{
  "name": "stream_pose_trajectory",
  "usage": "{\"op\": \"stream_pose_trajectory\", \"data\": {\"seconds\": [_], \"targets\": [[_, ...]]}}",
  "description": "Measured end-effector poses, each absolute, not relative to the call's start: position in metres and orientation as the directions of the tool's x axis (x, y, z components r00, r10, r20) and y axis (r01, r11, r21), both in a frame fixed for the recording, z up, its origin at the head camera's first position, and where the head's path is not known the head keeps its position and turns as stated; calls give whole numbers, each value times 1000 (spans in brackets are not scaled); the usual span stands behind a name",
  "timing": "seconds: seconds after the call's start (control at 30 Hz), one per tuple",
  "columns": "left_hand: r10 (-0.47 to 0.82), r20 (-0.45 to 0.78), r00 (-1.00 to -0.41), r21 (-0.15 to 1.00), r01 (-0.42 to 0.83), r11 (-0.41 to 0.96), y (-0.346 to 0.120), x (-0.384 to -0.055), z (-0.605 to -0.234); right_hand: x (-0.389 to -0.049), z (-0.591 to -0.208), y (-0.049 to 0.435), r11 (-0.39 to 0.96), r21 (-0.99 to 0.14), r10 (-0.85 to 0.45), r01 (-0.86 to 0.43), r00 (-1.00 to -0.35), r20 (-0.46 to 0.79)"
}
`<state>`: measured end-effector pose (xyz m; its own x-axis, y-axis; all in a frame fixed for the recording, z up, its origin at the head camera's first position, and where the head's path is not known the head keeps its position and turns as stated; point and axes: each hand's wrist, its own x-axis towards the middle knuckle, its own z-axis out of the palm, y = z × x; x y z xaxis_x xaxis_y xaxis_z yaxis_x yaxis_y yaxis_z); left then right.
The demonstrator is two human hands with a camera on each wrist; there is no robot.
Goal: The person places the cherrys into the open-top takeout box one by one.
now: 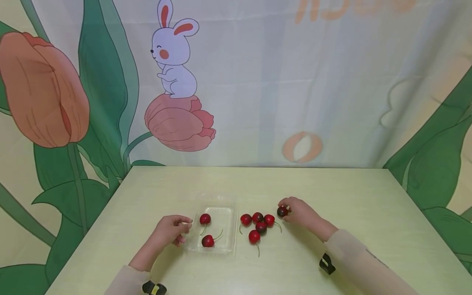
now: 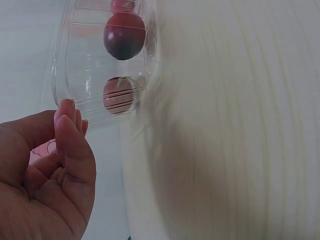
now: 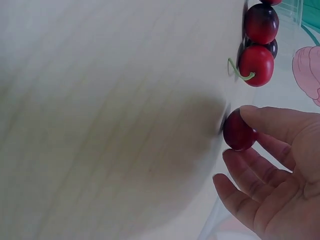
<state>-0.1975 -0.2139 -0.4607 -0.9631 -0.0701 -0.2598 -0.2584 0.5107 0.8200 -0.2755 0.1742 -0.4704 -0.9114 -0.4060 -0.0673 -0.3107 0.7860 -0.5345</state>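
With our right hand point(image 1: 300, 213) we pinch a dark cherry point(image 1: 282, 212) between thumb and fingers, on or just above the desk point(image 1: 332, 184), right of the five loose cherries point(image 1: 254, 236). We do best to grip it round its middle, snugly but without squeezing. Our left hand point(image 1: 170, 230) is at the left rim of the clear tray point(image 1: 223, 217) with two cherries point(image 1: 208, 241) inside; whether those fingers pinch the rim we cannot tell, but light pressure should steady it.

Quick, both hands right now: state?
Left hand: closed, pinching the clear tray by its edge.
Right hand: closed, holding a dark cherry.
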Motion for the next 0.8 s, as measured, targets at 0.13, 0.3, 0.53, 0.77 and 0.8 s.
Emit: {"op": "stream_pose_trajectory", "data": {"seconds": [0.13, 0.3, 0.53, 0.77, 0.8], "targets": [[-72, -264, -962, 819, -263, 510, -214, -197, -461, -276, -473, 173, 793, -511, -416, -332, -907, -56], [-69, -256, -964, 820, -254, 514, -214, -197, -459, -277, -472, 173, 798, -487, -429, -355, -902, -43], [-72, -261, -963, 815, -260, 518, -215, -197, -459, -277, -474, 172, 803, -464, -437, -375, -899, -30], [-76, -265, -961, 815, -265, 516, -214, -196, -458, -274, -468, 172, 804, -453, -436, -386, -900, -7], [-77, -264, -961, 815, -265, 516, -214, -196, -458, -273, -467, 172, 804, -451, -435, -387, -901, -2]]}}
